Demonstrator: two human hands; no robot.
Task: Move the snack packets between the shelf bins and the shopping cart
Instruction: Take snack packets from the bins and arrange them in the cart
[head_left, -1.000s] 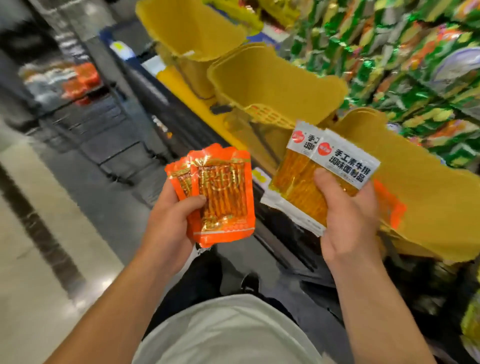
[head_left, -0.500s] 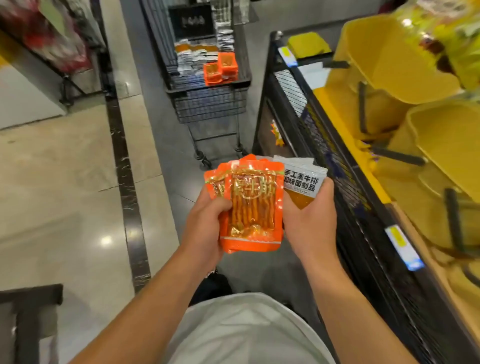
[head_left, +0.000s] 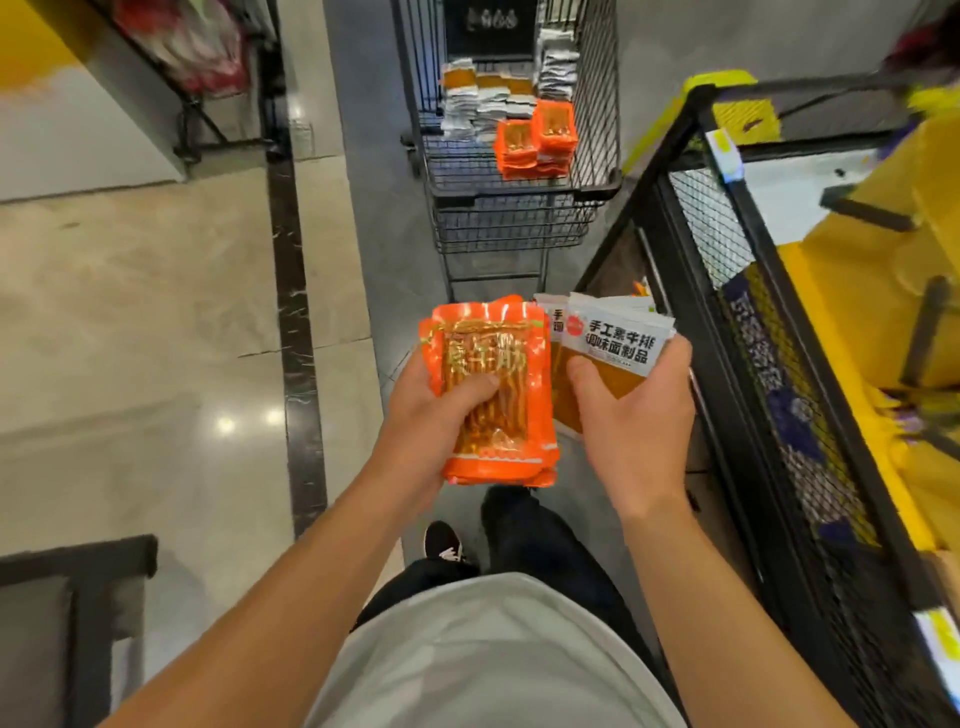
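Left hand (head_left: 441, 415) grips orange packets (head_left: 488, 384); right hand (head_left: 628, 415) grips white packets (head_left: 618, 343). Likely light, soft, slippery film; hold mid-stack. Cart (head_left: 524, 189) far.

Your body, seen from your own head camera

You wear a pale grey-white top (head_left: 483, 654) with short sleeves, so both forearms are bare down to the wrist; your left hand (head_left: 431, 415) and right hand (head_left: 631, 410) are bare too, no gloves, no watch or ring in sight; below the top your trousers (head_left: 545, 540) are dark, close to black; one shoe (head_left: 441, 540) shows, black with a white mark on it; the other foot is hidden.
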